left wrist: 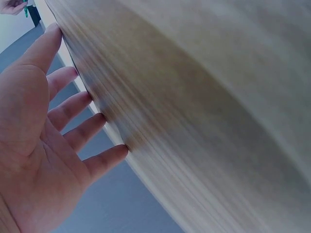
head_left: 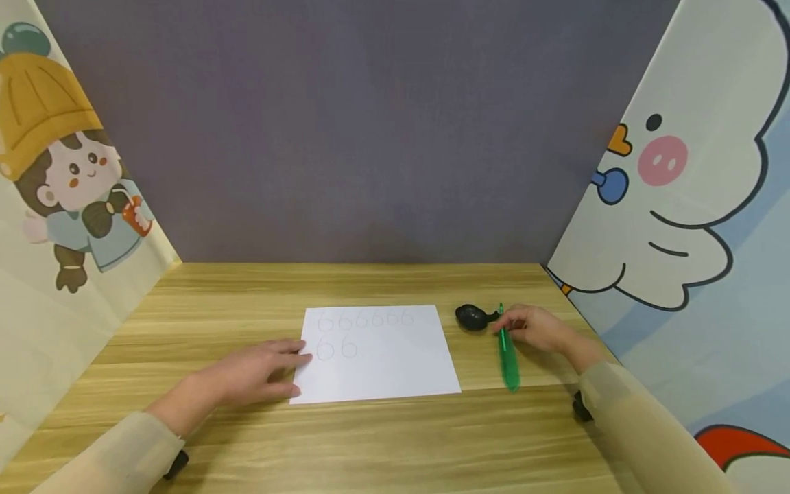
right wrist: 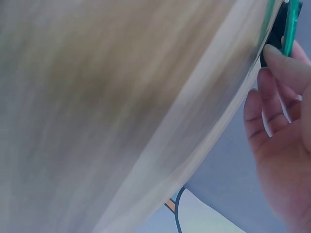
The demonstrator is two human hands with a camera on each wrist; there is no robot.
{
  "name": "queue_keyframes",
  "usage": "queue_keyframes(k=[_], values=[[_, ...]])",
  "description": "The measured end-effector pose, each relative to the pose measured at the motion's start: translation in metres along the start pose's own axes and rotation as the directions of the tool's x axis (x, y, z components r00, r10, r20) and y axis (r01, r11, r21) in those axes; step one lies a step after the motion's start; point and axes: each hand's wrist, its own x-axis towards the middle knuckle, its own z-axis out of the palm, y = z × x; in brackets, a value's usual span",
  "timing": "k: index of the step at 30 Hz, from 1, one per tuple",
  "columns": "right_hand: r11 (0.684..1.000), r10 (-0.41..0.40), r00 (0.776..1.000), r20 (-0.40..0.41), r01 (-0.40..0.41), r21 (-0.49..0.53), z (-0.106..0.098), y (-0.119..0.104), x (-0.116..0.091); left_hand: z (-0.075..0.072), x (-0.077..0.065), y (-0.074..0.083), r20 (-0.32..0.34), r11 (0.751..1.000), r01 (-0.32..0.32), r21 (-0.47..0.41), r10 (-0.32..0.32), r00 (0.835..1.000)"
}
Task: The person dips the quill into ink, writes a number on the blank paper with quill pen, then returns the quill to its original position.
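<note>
A white sheet of paper (head_left: 395,363) lies on the wooden table, with rows of thin, faint 6s written on its upper part. At its left edge rests my left hand (head_left: 262,374), fingers spread and fingertips on the paper. The left wrist view shows that hand (left wrist: 53,131) with its fingers nearly straight. Right of the paper, my right hand (head_left: 535,328) pinches a slim green translucent stick (head_left: 509,360), broader at its near end, between thumb and fingers. Close beside these fingers lies a black spoon-shaped thing (head_left: 472,318). In the right wrist view the green stick (right wrist: 290,29) passes by the thumb.
The wood-grained table (head_left: 370,446) ends at a dark grey upright panel (head_left: 364,137) behind. Side walls with cartoon figures stand left (head_left: 92,199) and right (head_left: 697,226), the right one near my right forearm.
</note>
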Motion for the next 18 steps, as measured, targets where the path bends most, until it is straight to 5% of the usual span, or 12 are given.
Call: queue_keyframes(k=[15, 16, 18], values=[[1.0, 0.013, 0.995, -0.096, -0.014, -0.018, -0.005, -0.004, -0.011, 0.0, -0.001, 0.002, -0.009, 1.0, -0.006, 0.001, 0.006, 1.0], [1.0, 0.015, 0.995, -0.103, -0.015, -0.006, -0.006, -0.005, -0.011, -0.001, -0.001, 0.002, -0.008, 1.0, -0.007, -0.002, 0.007, 1.0], [0.98, 0.051, 0.995, -0.081, -0.034, 0.197, -0.007, -0.008, -0.011, -0.001, 0.0, 0.002, -0.005, 1.0, -0.005, -0.009, 0.005, 1.0]])
